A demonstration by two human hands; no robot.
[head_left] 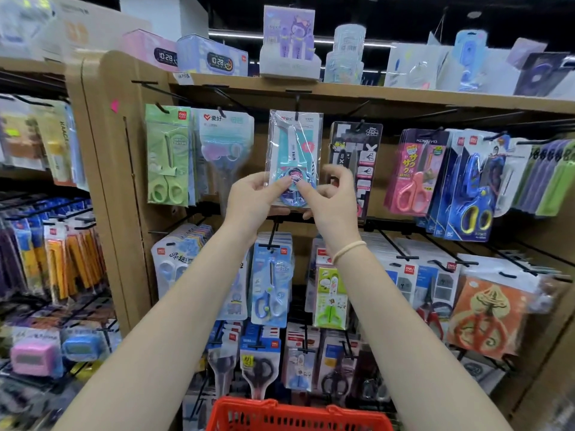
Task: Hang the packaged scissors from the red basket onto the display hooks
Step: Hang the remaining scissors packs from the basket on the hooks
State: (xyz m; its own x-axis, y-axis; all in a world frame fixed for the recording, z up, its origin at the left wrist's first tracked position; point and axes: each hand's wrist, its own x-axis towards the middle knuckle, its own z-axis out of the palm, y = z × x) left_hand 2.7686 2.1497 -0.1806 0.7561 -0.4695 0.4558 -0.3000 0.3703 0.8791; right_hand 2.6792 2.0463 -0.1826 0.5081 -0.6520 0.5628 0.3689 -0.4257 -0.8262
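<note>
Both arms up at the top row of the rack. My left hand [253, 197] pinches the lower left edge of the packaged scissors [294, 157], thumb across the front of the film, fingers curled behind; my right hand [334, 197] grips the lower right corner the same way, the forefinger pressing near the handle rings. Holding low on both sides keeps the floppy bag flat and square, so the hole at its top can meet the display hook [297, 104]. The top of the pack sits right at that hook; whether the hole is already threaded I cannot tell, as glare hides it. The pack is a clear, crinkled sleeve over a pale card with teal and pink print, the white-sheathed blades pointing up, the round blue handles at the bottom between my fingers. It hangs between the purple-handled pack [222, 147] on the left and the black-and-white carded pair [354, 157] on the right, in what looks like its own slot. The red basket [298, 415] is directly below, at the bottom edge of view, close for the next reach; what it holds is out of sight.
</note>
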